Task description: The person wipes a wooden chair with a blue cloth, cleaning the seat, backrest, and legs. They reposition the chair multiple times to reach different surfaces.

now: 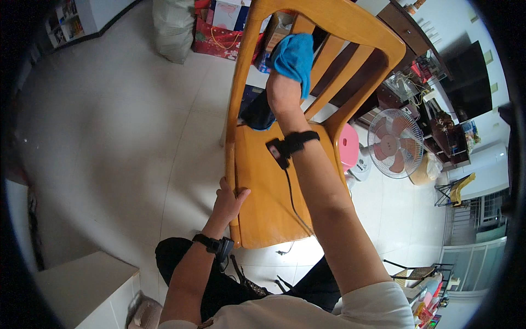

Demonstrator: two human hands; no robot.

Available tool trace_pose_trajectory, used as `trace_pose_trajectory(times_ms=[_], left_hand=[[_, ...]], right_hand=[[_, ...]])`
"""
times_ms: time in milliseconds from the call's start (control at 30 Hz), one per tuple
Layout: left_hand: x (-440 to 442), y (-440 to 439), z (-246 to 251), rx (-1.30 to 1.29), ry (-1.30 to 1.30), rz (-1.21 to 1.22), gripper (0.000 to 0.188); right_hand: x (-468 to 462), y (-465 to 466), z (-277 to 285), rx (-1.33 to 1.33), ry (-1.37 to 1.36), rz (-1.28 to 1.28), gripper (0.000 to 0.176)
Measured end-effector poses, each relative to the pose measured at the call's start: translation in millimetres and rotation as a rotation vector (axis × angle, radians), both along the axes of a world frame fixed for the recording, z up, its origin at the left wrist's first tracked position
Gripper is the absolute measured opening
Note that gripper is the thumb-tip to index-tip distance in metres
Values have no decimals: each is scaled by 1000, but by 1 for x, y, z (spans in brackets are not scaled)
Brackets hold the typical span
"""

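Observation:
A varnished wooden chair [271, 197] stands in front of me, its slatted backrest [341, 76] on the far side. My right hand [284, 92] holds a bunched blue cloth [295, 55] against a backrest slat; the cloth covers most of my fingers. Down at the seat's left edge, my left hand [229, 200] grips the wooden side rail [230, 164], thumb lying toward the seat. A black strap with a small device [283, 150] circles my right wrist, and its cable hangs over the seat. Dark material [259, 113] shows at the seat's rear left; I cannot tell what it is.
To the chair's right are a pink plastic stool [348, 147] and an electric fan [394, 144]. Behind stand a white woven sack [173, 31] and a red gift bag [218, 41]. A white block-like ledge [88, 283] is at lower left. A cable plug [282, 252] hangs below the seat's front.

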State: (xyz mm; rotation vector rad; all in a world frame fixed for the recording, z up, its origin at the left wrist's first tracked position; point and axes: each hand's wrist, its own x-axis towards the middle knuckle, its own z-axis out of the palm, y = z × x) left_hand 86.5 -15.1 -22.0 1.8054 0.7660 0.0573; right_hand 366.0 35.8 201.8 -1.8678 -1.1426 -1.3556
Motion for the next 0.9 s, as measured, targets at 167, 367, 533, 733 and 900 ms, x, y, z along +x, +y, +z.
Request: trace_pose_trajectory(times_ms=[167,367,533,733,900], left_hand=[[1,-1,3,-71,58,28,92],[3,1,0,-92,-3,20,90],[5,1,9,-42,-41,18,77],[2,2,15,-85,-20,-7,86],[2,1,2,53,49,-28,87]], right_hand=[[28,-22,-3,-263,259,170,16],[31,-35,26,-321,87,86,23],[17,-28,47,-352,205,125,24],[34,-5,31,-39,484,452,13],[29,-16,-57,-642,8,-290,50]])
